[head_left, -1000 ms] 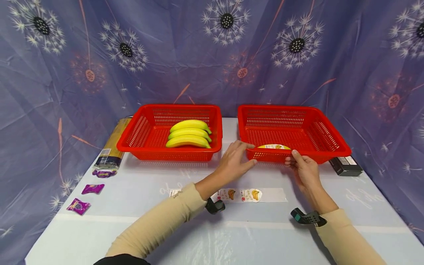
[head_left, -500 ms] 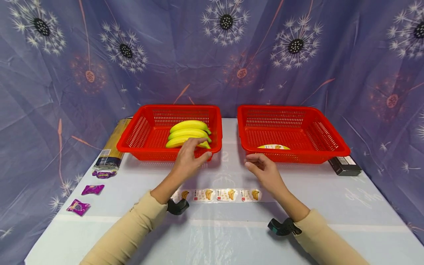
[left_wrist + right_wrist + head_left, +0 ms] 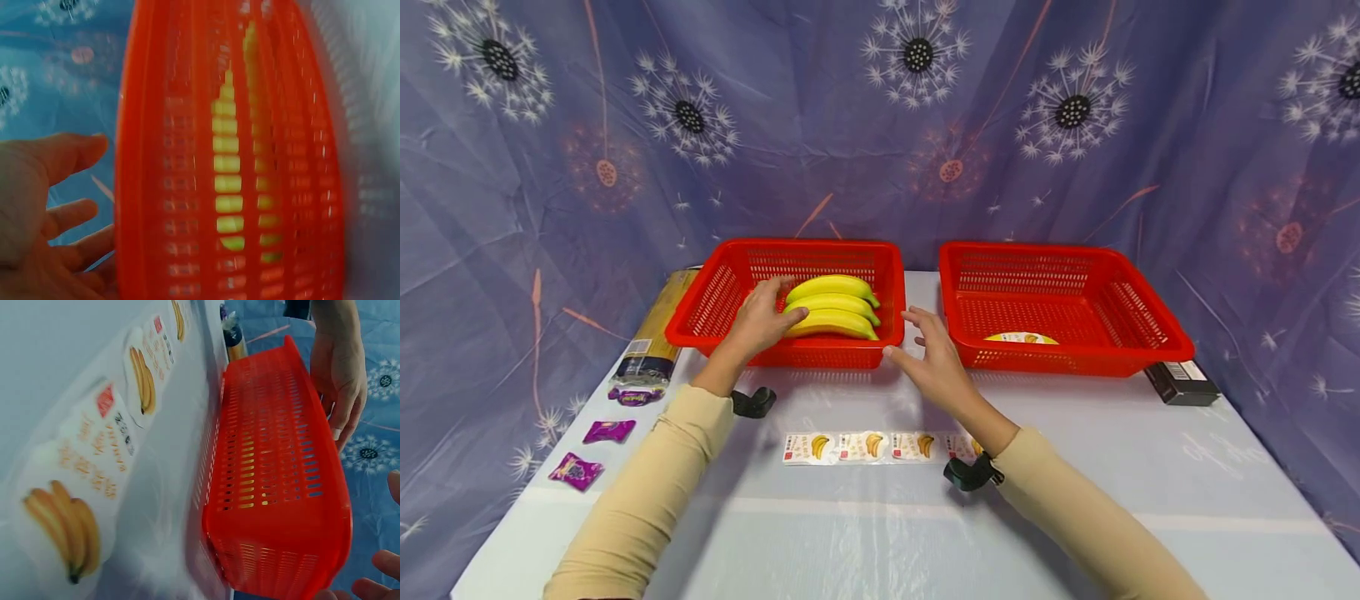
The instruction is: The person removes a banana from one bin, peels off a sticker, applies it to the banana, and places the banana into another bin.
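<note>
Three yellow bananas [image 3: 832,322] lie side by side in the left red basket [image 3: 805,357]. My left hand [image 3: 756,323] is over that basket's front rim, fingers loosely spread beside the left ends of the bananas; whether it touches them I cannot tell. Held by nothing, the bananas show through the slots in the left wrist view. My right hand [image 3: 938,365] hovers near the basket's front right corner, thumb and fingers apart, holding nothing. In the right red basket [image 3: 1075,358], a banana with a white label [image 3: 1022,337] is mostly hidden behind the front wall.
A clear strip of banana-picture stickers [image 3: 867,447] lies on the white table before the baskets. Purple-wrapped candies [image 3: 610,431] and a gold-and-dark package [image 3: 651,358] lie at left. A black box [image 3: 1183,383] sits by the right basket; a patterned curtain hangs behind.
Both hands have moved left, away from the right basket. The left hand is now over the left basket, and the right hand is near its right corner. The bananas and baskets stay put.
</note>
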A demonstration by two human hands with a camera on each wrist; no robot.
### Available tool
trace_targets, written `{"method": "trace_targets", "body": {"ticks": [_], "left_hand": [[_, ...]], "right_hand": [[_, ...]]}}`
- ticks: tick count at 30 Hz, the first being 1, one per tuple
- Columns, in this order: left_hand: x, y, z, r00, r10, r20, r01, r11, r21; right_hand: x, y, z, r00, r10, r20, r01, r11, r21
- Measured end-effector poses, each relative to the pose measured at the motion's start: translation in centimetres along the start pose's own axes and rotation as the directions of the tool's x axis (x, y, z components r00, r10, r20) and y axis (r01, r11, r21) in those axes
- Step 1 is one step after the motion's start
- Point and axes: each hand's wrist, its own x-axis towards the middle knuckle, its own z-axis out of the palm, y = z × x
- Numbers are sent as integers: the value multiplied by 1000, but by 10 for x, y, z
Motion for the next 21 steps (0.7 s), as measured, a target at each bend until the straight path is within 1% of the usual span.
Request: {"method": "trace_targets", "body": {"ticks": [4,8,10,12,15,17,21], "left_hand": [[14,-11,-6,995,-67,79,66,998,15],[26,-21,-8,980,-140,142,141,990,7],[32,-23,-7,973,-156,171,158,987,1],[36,-25,-6,966,-160,205,163,987,-2],[42,-26,-3,954,-164,252,163,986,27],[45,-27,-2,941,-178,288,173,984,42],[49,-31,1,920,-178,351,155,984,94]], "right_hand": [[11,1,7,1000,-22,-14,21,1000,-23],[18,5,13,1000,-24,-6,23,997,-77],[20,7,15,1000,-24,-11,22,994,-108],[21,10,16,999,-23,-23,20,991,-129],[23,13,18,999,-29,-29,25,990,-141],[24,15,19,999,-28,-23,24,990,-140],[24,17,20,1000,-21,-8,20,990,-138]]}}
